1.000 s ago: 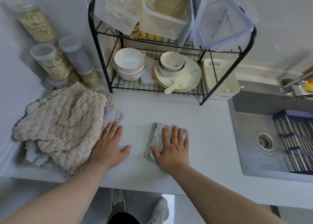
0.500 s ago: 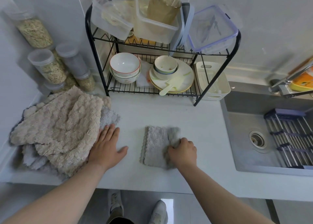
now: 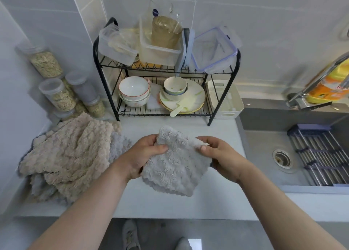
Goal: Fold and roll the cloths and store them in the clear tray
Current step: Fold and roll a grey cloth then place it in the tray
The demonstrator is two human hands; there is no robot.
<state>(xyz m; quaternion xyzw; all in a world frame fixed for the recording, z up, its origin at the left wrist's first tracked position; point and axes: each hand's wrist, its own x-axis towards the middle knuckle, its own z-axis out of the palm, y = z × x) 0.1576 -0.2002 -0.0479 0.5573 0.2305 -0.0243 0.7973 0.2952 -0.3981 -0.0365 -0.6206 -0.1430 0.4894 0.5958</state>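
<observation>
Both hands hold a grey fluffy cloth (image 3: 175, 162) up over the pale countertop (image 3: 170, 206), centre, near side.
Counter runs left to right against a tiled wall (image 3: 264, 22); steel sink (image 3: 264, 155) on the right with a roll-up drying rack (image 3: 319, 155) laid across it. Left hand (image 3: 143, 155) grips the cloth's left edge, thumb on top and fingers curled under; right hand (image 3: 221, 155) pinches the right edge the same way. Pile of beige and grey cloths (image 3: 69, 155) lies on the left. Black wire dish rack (image 3: 166, 72) at the far side carries bowls, plates and clear plastic containers. Grain jars (image 3: 56, 94) are stacked in the far left corner. Yellow bottle (image 3: 334, 85) stands behind the faucet, far right; its label is too blurred to read.
</observation>
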